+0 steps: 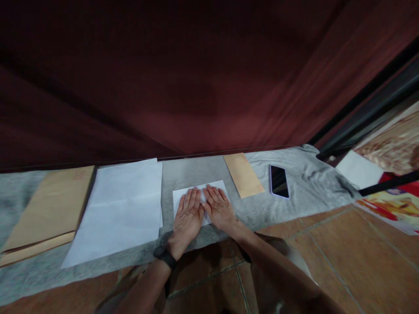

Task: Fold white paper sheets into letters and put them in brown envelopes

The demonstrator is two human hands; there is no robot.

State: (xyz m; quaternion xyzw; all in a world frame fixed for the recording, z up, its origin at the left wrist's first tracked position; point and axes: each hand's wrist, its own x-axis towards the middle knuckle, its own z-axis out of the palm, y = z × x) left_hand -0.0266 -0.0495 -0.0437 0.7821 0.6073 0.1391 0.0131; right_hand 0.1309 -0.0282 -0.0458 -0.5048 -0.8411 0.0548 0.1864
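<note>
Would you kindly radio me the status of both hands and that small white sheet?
Left hand, right hand: both flat on the white sheet. Sheet: on grey cloth, partly covered. Small brown envelope: to its right, not touching.

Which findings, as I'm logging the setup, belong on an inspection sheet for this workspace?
Surface: grey cloth, wrinkled at right.
Job's things: small paper, white, partly covered.
Clutter: large white sheets and brown paper at left; envelope and phone at right.
Hands: left hand and right hand lie flat on the small paper.
Cables: nothing seen.
Surroundings: red backdrop behind; dark frame at right; tiled floor in front.
</note>
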